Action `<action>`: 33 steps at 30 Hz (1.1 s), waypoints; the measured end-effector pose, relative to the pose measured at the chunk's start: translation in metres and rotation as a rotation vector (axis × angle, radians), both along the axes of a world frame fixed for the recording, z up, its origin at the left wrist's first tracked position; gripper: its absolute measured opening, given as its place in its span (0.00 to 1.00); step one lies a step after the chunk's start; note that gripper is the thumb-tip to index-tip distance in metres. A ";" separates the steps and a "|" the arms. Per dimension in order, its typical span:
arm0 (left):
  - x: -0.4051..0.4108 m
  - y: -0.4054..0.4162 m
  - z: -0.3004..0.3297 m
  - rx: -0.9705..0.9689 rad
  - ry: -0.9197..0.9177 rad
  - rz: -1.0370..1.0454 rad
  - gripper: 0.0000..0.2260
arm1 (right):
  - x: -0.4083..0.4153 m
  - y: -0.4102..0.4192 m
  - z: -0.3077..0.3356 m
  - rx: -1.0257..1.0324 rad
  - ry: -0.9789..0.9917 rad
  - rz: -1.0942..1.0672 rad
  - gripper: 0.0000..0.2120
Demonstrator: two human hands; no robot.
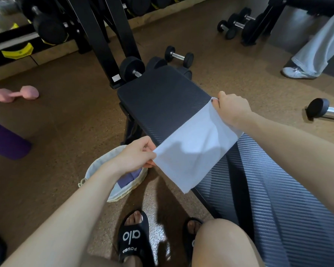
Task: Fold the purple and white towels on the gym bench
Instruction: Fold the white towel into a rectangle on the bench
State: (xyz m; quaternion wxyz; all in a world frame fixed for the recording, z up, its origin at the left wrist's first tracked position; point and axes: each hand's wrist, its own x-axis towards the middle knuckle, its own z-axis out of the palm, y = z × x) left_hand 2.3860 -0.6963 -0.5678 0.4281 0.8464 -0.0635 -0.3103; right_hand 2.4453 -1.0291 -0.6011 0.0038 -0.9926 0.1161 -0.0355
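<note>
Bare knees and two black slide sandals (133, 240) fill the bottom of the frame, planted on a speckled brown gym floor (62, 120) beside a black textured gym bench (162, 97), the surface on which a white towel (193, 143) is spread. Both forearms reach forward over it. Left hand (136, 154) pinches the towel's near left corner between thumb and curled fingers, lifting that edge just off the bench's side, while right hand (232, 106) pinches the far right corner at the opposite edge of the padding; each grip is closed on the cloth. Stretched between the two hands, the towel lies across the width of the surface, its lower corner hanging past the near edge toward the floor. Directly below the left wrist, a pale woven basket (96, 166) sits on the floor against the bench's base, with a purple towel (128, 178) lying inside it. Beyond the head of the bench stand a black rack frame (104, 41) and several black dumbbells (179, 55); a pink dumbbell (16, 94) lies well apart at left, near a purple rolled mat (6, 141). At upper right, another person's pale trouser leg (320, 41) and white shoe (295, 72) stand by more weights.
</note>
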 end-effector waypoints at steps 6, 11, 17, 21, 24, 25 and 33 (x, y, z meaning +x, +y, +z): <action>-0.012 -0.029 0.010 -0.119 0.099 0.124 0.03 | -0.013 -0.034 0.005 -0.044 0.053 -0.013 0.19; -0.030 -0.056 0.009 -0.125 0.212 0.082 0.05 | -0.011 -0.050 0.006 -0.129 0.002 0.054 0.20; -0.052 -0.067 0.006 -0.046 0.304 -0.030 0.05 | 0.020 -0.007 0.014 -0.214 -0.071 0.288 0.14; -0.066 -0.070 0.001 -0.038 0.321 -0.068 0.07 | 0.051 0.039 0.016 -0.366 -0.117 0.568 0.14; -0.073 -0.074 -0.002 0.002 0.315 -0.075 0.08 | 0.062 0.072 0.010 -0.377 -0.121 0.647 0.16; -0.075 -0.074 -0.002 0.013 0.301 -0.077 0.08 | 0.063 0.079 0.007 -0.357 -0.131 0.633 0.16; -0.077 -0.063 -0.001 0.346 -0.285 -0.241 0.10 | -0.053 0.083 0.018 0.143 -0.294 0.235 0.27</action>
